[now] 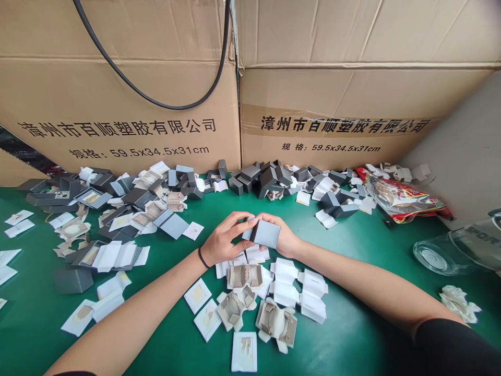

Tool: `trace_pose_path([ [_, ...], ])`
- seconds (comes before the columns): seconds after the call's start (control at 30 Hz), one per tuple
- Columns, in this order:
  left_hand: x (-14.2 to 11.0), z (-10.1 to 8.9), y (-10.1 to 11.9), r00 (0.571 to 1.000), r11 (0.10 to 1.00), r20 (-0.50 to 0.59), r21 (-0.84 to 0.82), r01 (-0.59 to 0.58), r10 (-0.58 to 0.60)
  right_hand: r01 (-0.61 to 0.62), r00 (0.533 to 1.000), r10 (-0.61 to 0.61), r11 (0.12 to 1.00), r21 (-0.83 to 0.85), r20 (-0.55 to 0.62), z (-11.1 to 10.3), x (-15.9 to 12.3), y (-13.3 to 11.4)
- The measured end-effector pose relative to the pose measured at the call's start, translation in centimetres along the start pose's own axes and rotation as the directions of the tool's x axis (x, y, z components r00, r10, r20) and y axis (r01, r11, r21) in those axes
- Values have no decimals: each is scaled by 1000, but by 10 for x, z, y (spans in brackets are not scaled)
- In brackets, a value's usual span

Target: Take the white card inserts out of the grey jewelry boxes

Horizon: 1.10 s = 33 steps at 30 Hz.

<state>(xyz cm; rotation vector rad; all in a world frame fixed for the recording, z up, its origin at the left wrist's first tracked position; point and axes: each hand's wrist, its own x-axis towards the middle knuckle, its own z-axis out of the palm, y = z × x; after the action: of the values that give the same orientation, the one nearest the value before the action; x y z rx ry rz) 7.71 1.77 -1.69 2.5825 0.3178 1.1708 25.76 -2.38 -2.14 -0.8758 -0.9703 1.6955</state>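
Observation:
Near the middle of the green table, both my hands are on a small dark grey box (267,233). My left hand (225,239), with a black band at its wrist, has thumb and fingers closed at the box's left side. My right hand (287,239) wraps round the box from behind and the right; part of its fingers is hidden by it. Just below lie folded white cards (284,282) and torn grey-brown cardboard inserts (276,319). White square pieces with torn patches (198,295) lie to the left of them.
Heaps of grey boxes and white scraps (133,203) line the back of the green table (164,334). Large cartons (156,83) stand behind, with a black cable (176,107) hanging before them. At right are a red packet (407,201), a clear cup (457,250) and crumpled tissue (460,303).

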Motion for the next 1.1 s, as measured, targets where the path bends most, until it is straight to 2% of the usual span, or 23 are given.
trace_pose_path([
  [0.1, 0, 0, 0, 1000, 999, -15, 43, 26, -26, -10, 1000, 9, 999, 48, 21, 0, 1, -2],
  [0.3, 0, 0, 0, 998, 995, -40, 81, 58, -55, -205, 974, 171, 942, 266, 146, -7, 7, -8],
  [0.47, 3, -1, 6, 998, 996, -36, 74, 44, -42, -206, 932, 145, 966, 156, 331, -23, 8, -16],
  [0.57, 9, -2, 8, 999, 996, -44, 85, 21, -17, -191, 917, 129, 973, 131, 377, -31, 7, -23],
  [0.63, 17, -1, 8, 998, 992, -61, 117, 36, -29, -175, 936, 117, 973, 148, 333, -34, 9, -29],
  [0.7, 31, 3, 4, 992, 982, -91, 160, 102, -89, -113, 970, 78, 983, 144, 232, -37, 13, -36],
  [0.8, 57, 17, -7, 967, 960, -123, 149, 239, -222, 83, 996, -83, 996, 18, 15, -48, 23, -47],
  [0.83, 67, 24, -11, 961, 954, -124, 145, 263, -246, 164, 982, -169, 985, -61, -86, -54, 26, -50],
  [0.87, 77, 32, -16, 957, 949, -127, 147, 279, -261, 233, 943, -264, 958, -164, -203, -61, 29, -53],
  [0.9, 86, 39, -20, 954, 945, -126, 155, 289, -271, 279, 868, -371, 914, -294, -331, -69, 31, -56],
  [0.93, 94, 47, -23, 950, 937, -127, 170, 305, -286, 281, 757, -480, 852, -442, -443, -78, 32, -58],
  [0.97, 101, 55, -26, 942, 926, -144, 189, 328, -304, 232, 640, -585, 765, -600, -498, -86, 32, -59],
  [1.0, 107, 62, -27, 937, 913, -156, 224, 342, -313, 147, 550, -675, 658, -738, -492, -95, 32, -59],
  [1.03, 112, 68, -27, 936, 896, -151, 276, 348, -317, 58, 511, -736, 544, -837, -444, -103, 31, -59],
  [1.1, 119, 79, -25, 950, 868, -108, 387, 311, -292, -52, 525, -779, 373, -926, -343, -117, 29, -56],
])
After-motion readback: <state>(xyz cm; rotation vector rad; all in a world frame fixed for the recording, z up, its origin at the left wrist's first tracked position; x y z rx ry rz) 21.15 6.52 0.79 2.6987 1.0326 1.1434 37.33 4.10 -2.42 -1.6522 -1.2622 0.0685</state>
